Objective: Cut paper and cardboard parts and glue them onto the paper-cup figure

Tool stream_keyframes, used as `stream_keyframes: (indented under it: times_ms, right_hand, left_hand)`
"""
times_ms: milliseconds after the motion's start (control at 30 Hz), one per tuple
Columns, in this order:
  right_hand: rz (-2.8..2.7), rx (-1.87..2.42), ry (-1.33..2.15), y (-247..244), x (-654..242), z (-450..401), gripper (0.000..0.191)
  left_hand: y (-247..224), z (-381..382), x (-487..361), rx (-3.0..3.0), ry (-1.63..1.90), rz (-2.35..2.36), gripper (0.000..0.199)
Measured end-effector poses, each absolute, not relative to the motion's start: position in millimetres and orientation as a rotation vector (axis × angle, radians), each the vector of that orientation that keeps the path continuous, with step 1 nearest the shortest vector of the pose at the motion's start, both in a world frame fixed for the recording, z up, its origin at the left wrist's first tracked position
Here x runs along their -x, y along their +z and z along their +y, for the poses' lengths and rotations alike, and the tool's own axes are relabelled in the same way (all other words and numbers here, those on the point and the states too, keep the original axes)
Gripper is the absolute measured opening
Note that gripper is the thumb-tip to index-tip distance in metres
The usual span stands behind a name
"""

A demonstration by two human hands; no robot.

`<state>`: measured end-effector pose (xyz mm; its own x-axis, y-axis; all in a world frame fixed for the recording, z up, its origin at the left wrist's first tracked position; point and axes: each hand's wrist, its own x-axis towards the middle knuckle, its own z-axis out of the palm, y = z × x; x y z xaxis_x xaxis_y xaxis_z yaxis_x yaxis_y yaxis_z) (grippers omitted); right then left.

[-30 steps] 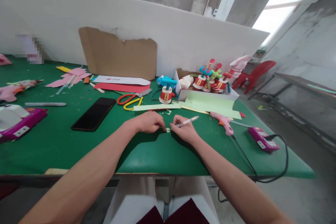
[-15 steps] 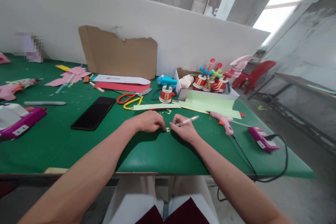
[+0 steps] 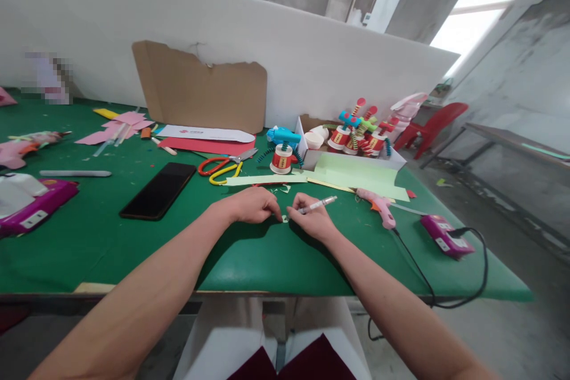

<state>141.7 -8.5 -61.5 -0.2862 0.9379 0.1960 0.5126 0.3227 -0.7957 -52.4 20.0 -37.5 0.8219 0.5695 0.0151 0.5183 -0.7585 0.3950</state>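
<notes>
My right hand (image 3: 312,218) is closed around a white pen (image 3: 318,205), its tip pointing down at a small pale green paper piece (image 3: 285,219) on the table. My left hand (image 3: 258,206) has curled fingers, and a fingertip presses the left edge of that piece against the green surface. Just beyond my hands lie a pale green paper strip (image 3: 267,179) and some paper scraps (image 3: 285,189). Scissors (image 3: 227,166) with red and yellow handles rest past my left hand. A figure on a paper-cup-like base (image 3: 281,160) stands farther back.
A black phone (image 3: 159,191) lies to the left. Right of my hands are a pink glue gun (image 3: 378,208) and a purple power strip (image 3: 446,236) with a black cable. A white box (image 3: 356,162) of similar figures stands behind green paper sheets (image 3: 356,173).
Both hands stay in nearly the same place, the pen still at the small paper piece. The view has shifted very slightly.
</notes>
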Motion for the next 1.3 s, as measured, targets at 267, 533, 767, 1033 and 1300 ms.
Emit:
stream_keyframes:
  times_ms: [267,533,767,1033,1300]
  right_hand:
    - [-1.928,1.279,0.832,-59.9,-141.2,-9.2,0.02]
    - [-1.917,1.261,0.849,-61.5,-140.7,-8.5,0.02]
    - [-1.931,1.263,0.858,-61.3,-141.0,-8.8,0.02]
    - [-1.95,1.245,0.839,-62.1,-143.2,-7.6,0.019]
    - [-1.727,1.263,0.955,-59.7,-144.3,-6.5,0.022]
  left_hand:
    - [-39.1,20.9,52.9,-2.637,0.198,0.811,0.042]
    - [-40.7,20.9,52.9,-2.634,0.223,0.821,0.042]
    - [-41.9,21.9,53.4,-2.633,0.23,0.811,0.042]
    - [-41.9,22.3,53.5,-2.633,0.232,0.799,0.043]
    - [-40.3,21.8,53.1,-2.628,0.214,0.807,0.043]
